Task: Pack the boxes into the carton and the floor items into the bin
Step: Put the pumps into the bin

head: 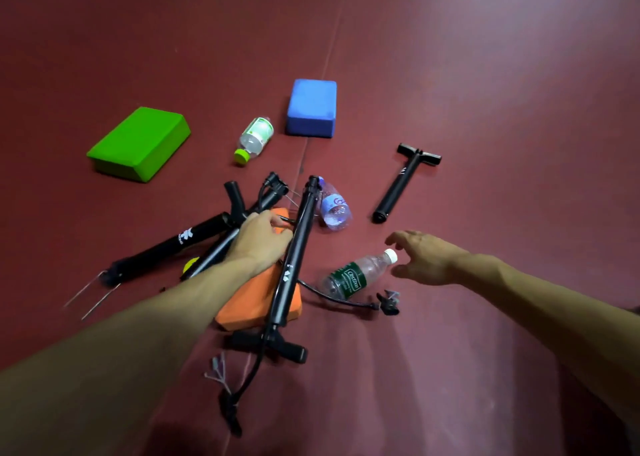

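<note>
Floor items lie scattered on the dark red floor. My left hand (261, 239) presses down on an orange foam block (258, 308) and the black pumps (294, 258) piled across it, fingers curled around them. My right hand (424, 258) hovers open, fingers spread, just right of a clear bottle with a green label and white cap (356, 275). A green foam block (138, 144) lies far left, a blue foam block (311, 107) farther back. A green-capped bottle (254, 138) lies between them. A blue-labelled bottle (334, 209) rests by the pump pile.
A separate black T-handle pump (403, 183) lies to the right. A black hose with a nozzle (384, 305) curls near the green-label bottle. Thin metal rods (91, 298) stick out at the left. No carton or bin is in view.
</note>
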A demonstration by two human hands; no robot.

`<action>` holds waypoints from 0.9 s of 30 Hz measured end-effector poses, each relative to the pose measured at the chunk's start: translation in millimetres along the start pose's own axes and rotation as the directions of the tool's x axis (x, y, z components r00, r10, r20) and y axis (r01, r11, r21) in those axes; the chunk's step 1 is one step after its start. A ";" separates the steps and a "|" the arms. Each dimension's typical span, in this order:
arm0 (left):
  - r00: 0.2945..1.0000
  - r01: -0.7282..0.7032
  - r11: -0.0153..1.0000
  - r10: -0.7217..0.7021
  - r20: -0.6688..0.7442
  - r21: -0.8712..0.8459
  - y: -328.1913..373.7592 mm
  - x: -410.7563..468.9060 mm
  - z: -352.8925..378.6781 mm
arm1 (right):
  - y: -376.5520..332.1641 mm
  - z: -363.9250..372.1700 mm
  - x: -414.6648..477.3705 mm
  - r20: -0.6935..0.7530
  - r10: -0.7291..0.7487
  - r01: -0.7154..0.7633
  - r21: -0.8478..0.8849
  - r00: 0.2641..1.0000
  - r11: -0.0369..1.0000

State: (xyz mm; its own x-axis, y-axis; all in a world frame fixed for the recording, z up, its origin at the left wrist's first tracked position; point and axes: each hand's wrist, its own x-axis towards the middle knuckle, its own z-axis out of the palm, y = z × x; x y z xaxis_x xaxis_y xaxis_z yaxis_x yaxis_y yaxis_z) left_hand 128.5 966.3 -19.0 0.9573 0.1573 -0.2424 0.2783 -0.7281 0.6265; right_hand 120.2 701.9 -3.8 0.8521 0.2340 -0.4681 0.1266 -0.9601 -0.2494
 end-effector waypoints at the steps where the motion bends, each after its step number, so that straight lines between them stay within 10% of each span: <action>1: 1.000 0.025 1.000 -0.025 -0.003 -0.001 -8.5 1.5 7.1 | -1.6 11.9 14.5 -0.007 -0.028 0.028 -0.004 1.000 1.000; 9: 0.981 0.132 0.976 -0.154 0.119 0.174 -36.7 -16.9 66.4 | -13.1 101.5 80.4 0.060 -0.151 0.162 -0.294 0.987 0.942; 13: 0.986 0.158 0.961 -0.166 0.016 0.229 -35.9 -11.2 73.6 | -2.1 127.6 82.1 -0.142 -0.208 0.138 -0.390 0.968 0.910; 27: 0.980 0.200 0.952 -0.194 -0.050 0.230 -17.4 -15.8 97.3 | 48.0 125.2 41.8 -0.012 0.173 -0.170 0.140 0.985 0.975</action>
State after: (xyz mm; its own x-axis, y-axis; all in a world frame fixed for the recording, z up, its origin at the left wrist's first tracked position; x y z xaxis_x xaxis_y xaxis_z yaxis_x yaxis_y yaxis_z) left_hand 100.9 911.6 -98.1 0.8878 0.3290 -0.3217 0.4390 -0.8153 0.3777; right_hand 98.4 684.8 -141.5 0.8670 0.0627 -0.4944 -0.0922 -0.9548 -0.2827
